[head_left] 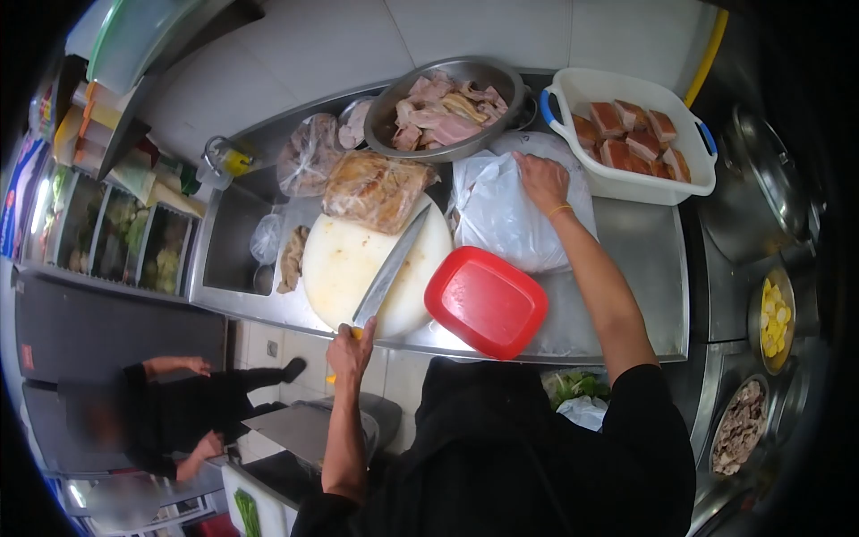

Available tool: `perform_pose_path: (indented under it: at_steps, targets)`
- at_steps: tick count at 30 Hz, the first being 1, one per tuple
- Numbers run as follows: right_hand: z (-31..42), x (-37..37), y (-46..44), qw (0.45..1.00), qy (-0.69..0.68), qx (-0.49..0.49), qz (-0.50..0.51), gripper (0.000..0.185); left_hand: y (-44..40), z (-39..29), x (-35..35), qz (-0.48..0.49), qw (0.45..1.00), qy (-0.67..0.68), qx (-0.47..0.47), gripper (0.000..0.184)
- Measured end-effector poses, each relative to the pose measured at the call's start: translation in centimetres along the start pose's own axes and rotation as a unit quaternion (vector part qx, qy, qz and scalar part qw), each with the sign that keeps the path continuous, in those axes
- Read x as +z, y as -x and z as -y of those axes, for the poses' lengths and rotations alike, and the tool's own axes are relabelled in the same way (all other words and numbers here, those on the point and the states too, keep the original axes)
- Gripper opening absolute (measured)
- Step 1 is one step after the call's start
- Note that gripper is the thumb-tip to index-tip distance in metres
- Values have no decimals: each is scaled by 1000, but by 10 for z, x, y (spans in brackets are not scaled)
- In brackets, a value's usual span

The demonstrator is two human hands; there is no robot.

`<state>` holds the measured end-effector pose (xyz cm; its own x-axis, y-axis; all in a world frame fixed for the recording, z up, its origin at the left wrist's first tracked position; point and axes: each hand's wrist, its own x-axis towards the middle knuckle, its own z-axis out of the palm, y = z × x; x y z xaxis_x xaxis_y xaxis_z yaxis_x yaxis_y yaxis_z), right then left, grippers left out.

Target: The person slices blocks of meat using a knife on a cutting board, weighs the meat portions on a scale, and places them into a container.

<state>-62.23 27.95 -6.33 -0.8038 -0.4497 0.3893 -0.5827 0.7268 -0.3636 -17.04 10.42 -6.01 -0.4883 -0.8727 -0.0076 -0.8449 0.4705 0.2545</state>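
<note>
My left hand is closed around the yellow handle of a large kitchen knife, whose blade lies across a round white cutting board. At the board's far edge is a plastic-wrapped block of browned meat. My right hand has its fingers closed on the top of a full white plastic bag, its contents hidden. A red plastic tray sits nearest me, between the board and the bag.
Behind stand a steel bowl of meat pieces and a white tub of meat blocks. A sink is at left. Pots and a bowl of yellow pieces line the right. Another person stands at lower left.
</note>
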Motion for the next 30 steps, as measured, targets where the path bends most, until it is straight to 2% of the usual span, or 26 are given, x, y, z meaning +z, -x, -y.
perform_pose_path:
  at_steps: [4, 6, 7, 10, 13, 14, 16, 18, 19, 21, 24, 27, 30]
  targets:
    - [-1, 2, 2, 999, -12, -12, -37, 54, 8, 4, -5, 14, 1000, 9, -26, 73]
    - [-11, 14, -3, 1000, -8, 1, -24, 55, 15, 12, -9, 20, 998, 15, -57, 74]
    - [-9, 15, -4, 1000, -7, 5, -14, 55, 21, 16, -13, 28, 996, 10, -82, 74]
    - [10, -14, -7, 992, -47, 84, 87, 41, 44, 30, -28, 52, 989, 29, -138, 75]
    - [54, -36, 4, 986, -107, -123, -45, 25, 62, 40, -40, 68, 980, 67, -172, 78]
    - [67, -34, 6, 970, -151, -187, -29, 27, 64, 45, -41, 80, 977, 76, -185, 78]
    - [99, -24, 9, 942, -252, -198, 102, 38, 65, 56, -44, 98, 972, 88, -192, 79]
    - [134, 4, 9, 937, -271, -64, 211, 53, 59, 66, -47, 105, 972, 102, -183, 79]
    - [149, 18, 4, 905, -323, 27, 276, 56, 53, 72, -50, 117, 969, 122, -181, 79]
    - [177, 41, -9, 798, -411, 206, 389, 62, 43, 84, -55, 138, 960, 162, -179, 80]
    - [210, 53, -17, 798, -433, 294, 299, 53, 28, 101, -59, 160, 942, 237, -174, 81]
    - [200, 104, -30, 709, -546, 372, 247, 47, 13, 116, -61, 164, 921, 303, -182, 81]
    - [164, 136, -47, 663, -569, 403, 274, 44, -4, 139, -47, 173, 903, 350, -177, 80]
